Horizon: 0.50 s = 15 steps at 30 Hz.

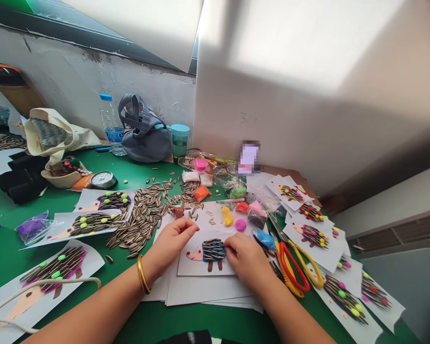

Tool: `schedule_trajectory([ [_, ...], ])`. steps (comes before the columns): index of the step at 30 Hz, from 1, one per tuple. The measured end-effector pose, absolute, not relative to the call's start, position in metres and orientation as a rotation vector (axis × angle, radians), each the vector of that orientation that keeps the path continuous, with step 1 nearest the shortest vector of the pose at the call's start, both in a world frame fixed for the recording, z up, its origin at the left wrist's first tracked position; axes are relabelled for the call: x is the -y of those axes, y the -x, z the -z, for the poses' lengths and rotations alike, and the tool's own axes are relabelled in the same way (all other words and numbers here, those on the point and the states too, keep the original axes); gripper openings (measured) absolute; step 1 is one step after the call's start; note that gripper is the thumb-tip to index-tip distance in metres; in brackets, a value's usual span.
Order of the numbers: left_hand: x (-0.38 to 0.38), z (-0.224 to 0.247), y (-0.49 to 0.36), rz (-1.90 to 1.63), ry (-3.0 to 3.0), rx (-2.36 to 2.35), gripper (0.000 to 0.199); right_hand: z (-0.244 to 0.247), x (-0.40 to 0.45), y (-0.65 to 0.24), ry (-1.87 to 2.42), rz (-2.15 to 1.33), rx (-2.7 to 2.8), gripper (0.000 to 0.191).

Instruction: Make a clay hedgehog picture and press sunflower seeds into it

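A hedgehog picture [212,254] lies on a stack of white paper sheets [186,291]. Its pink face points left, and striped sunflower seeds cover its blue body above brown feet. At the picture's right edge, my right hand [247,255] touches the seed-covered body with closed fingertips; anything between them is hidden. My left hand [174,243] hovers over the paper at the upper left, thumb and fingers pinched together, and I cannot make out anything in them. Beside it spreads a pile of loose sunflower seeds [143,210]. Yellow clay [227,216] and a magenta clay ball [240,225] sit beyond the picture.
Scissors with red and yellow handles [294,272] lie at the right. Hedgehog pictures [313,236] fan out there, and more [53,272] lie left, crossed by a white cable [57,283]. Behind stand a bottle [112,129], a grey bag [145,138] and a phone [249,157].
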<state>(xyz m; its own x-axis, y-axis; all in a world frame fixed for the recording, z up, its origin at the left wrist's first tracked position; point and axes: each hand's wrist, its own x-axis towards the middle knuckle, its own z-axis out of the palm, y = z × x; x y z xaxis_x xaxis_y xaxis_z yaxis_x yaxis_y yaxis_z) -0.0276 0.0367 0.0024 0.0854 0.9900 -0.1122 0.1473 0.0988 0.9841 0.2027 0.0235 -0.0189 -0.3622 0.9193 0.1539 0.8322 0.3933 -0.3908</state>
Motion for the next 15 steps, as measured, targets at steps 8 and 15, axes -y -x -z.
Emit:
schedule_trajectory([
  [8, -0.0348, -0.0063, 0.0245, -1.023, -1.225, -1.281, 0.026, 0.0167, -0.0254, -0.1998, 1.538, -0.311, 2.351, 0.019],
  [15, -0.0340, -0.0074, 0.0228, -1.021, -1.160, -1.249, 0.028, 0.0213, -0.0244, -0.2029, 1.467, -0.268, 2.349, 0.018],
])
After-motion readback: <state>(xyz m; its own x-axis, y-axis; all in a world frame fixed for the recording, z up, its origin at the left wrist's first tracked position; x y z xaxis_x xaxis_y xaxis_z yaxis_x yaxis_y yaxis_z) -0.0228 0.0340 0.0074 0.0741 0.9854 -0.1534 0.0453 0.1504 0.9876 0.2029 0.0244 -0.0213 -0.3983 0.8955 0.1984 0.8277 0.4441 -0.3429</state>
